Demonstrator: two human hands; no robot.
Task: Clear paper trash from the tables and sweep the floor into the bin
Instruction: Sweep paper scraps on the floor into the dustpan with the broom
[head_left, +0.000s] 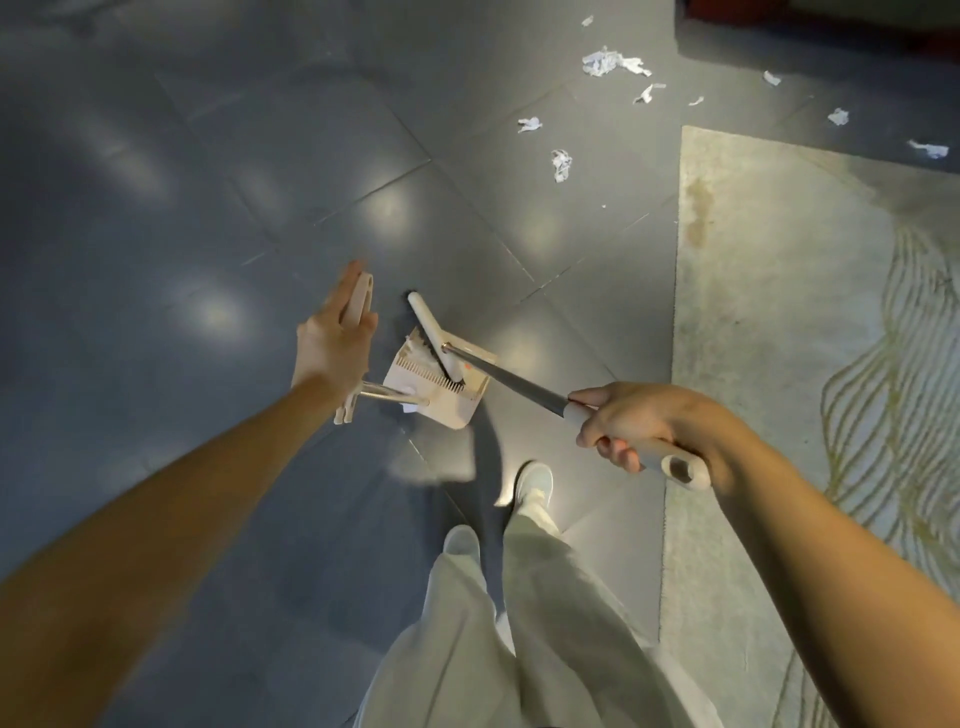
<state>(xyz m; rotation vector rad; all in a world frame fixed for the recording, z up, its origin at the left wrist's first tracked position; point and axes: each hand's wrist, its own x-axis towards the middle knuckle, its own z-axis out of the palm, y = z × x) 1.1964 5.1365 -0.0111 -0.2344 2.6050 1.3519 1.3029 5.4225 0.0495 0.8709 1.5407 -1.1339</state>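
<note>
On the grey tiled floor (208, 208), a person stands with a dustpan (441, 387) just ahead of their white shoes (535, 480); the left hand (332, 338) lies loosely along the dustpan's upright handle (358, 306), fingers extended rather than clenched, while the right hand (634, 426) grips the broom handle (519, 387), its head (434, 332) resting in the pan on white scraps. With so slack a hold, the pan could tip and spill its load. More paper scraps (608, 62) lie well apart, near the pale rug (779, 312), unswept.
</note>
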